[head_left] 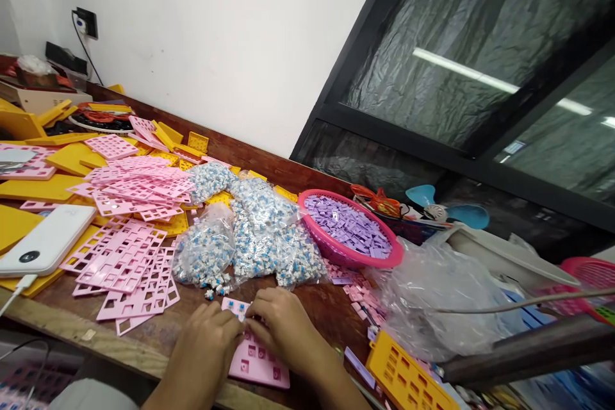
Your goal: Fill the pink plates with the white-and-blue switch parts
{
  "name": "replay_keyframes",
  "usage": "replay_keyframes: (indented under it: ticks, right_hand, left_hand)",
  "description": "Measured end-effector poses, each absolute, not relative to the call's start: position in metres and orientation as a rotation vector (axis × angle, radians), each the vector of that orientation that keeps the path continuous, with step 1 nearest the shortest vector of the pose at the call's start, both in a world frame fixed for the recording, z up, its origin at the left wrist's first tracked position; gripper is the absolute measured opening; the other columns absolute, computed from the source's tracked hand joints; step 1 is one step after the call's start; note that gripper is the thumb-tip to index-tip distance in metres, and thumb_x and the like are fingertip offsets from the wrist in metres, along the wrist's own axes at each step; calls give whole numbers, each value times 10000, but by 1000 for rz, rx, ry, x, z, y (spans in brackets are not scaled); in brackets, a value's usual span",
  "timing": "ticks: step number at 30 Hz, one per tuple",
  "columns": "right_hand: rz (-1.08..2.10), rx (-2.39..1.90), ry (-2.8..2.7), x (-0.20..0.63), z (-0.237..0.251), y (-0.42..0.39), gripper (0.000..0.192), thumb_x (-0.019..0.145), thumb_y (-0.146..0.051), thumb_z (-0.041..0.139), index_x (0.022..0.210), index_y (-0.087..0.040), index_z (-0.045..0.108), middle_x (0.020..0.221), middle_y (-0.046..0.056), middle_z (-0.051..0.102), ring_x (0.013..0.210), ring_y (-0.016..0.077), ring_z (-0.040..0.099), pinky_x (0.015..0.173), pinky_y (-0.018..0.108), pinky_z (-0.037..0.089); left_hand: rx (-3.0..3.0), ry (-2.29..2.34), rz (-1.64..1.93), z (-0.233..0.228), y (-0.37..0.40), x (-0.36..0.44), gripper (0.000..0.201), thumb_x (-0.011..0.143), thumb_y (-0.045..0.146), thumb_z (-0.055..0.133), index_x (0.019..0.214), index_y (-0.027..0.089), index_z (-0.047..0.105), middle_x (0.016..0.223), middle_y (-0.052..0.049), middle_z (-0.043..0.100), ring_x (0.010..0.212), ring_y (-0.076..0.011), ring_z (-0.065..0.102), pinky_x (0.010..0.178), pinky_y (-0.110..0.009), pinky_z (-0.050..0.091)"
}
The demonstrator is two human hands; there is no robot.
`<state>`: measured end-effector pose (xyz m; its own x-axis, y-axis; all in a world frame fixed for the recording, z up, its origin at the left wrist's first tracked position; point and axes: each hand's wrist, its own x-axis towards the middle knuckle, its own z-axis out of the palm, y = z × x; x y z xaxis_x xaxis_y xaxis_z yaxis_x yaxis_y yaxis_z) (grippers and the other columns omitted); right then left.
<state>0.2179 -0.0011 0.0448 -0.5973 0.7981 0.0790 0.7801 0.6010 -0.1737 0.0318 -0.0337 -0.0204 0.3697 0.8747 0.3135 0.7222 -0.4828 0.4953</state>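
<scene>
A pink plastic key-switch plate (259,365) with square openings lies near the table's front edge. Small blue-and-white key switches (231,306) sit in its far end. My left hand (211,336) is closed at the plate's left edge, its fingertips curled against it. Over the plate's upper right part, my right hand (278,314) is bent with fingers pressed together; whatever is between them is hidden. The two hands' fingertips nearly meet. Just beyond lie loose switches (218,285), in front of clear plastic bags of switches (264,230).
Pink plates (122,256) are piled at left, with yellow panels (62,186) and a white power bank (48,240). A pink basket (353,262) holds purple pieces (346,227). At right are plastic bags (446,295), a yellow perforated tray (408,375) and a dark bar (528,352).
</scene>
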Motion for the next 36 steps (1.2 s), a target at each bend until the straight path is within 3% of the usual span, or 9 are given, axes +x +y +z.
replay_keyframes:
  ticks: [7, 12, 17, 24, 29, 36]
  right_hand:
    - [303, -1233, -2676, 222, 44, 3, 86, 920, -193, 720, 977, -226, 776, 906, 11, 743, 856, 164, 659, 756, 262, 409]
    - [172, -1240, -2734, 217, 47, 0, 70, 938, -192, 706, 939, -220, 770, 878, 10, 732, 841, 171, 642, 740, 286, 376]
    - [50, -1306, -2761, 212, 49, -5, 117, 978, -228, 656, 917, -219, 756, 864, 16, 725, 817, 180, 622, 724, 311, 356]
    - [25, -1363, -2739, 210, 48, -8, 116, 971, -257, 673, 899, -214, 754, 870, 25, 737, 814, 186, 627, 736, 321, 366]
    - [18, -1364, -2743, 210, 46, -8, 163, 999, -276, 635, 909, -211, 754, 902, 41, 740, 849, 197, 635, 779, 329, 393]
    - [69, -1413, -2695, 210, 41, -4, 145, 994, -263, 648, 917, -216, 761, 888, 28, 742, 847, 189, 648, 764, 318, 394]
  left_hand:
    - [2222, 1341, 915, -24, -36, 35, 168, 925, 132, 608, 908, 258, 718, 926, -9, 726, 891, -218, 623, 778, -351, 439]
    - [2337, 1506, 972, -33, -39, 40, 187, 928, 131, 622, 856, 263, 733, 874, -2, 726, 849, -216, 600, 784, -374, 395]
    - [2578, 1534, 936, -43, -49, 50, 66, 905, 236, 698, 928, 256, 756, 918, -11, 748, 860, -215, 605, 804, -390, 380]
    - [2473, 1368, 913, -15, -42, 20, 174, 950, 236, 579, 991, 279, 743, 968, -14, 754, 882, -228, 635, 776, -375, 426]
    - [2207, 1667, 1070, -15, -19, -22, 217, 960, 226, 534, 1048, 259, 730, 1107, -48, 744, 976, -249, 656, 871, -397, 480]
    - [2236, 1649, 820, -22, -4, -19, 319, 986, 147, 486, 1159, 260, 729, 1154, -57, 718, 1029, -236, 647, 929, -390, 482]
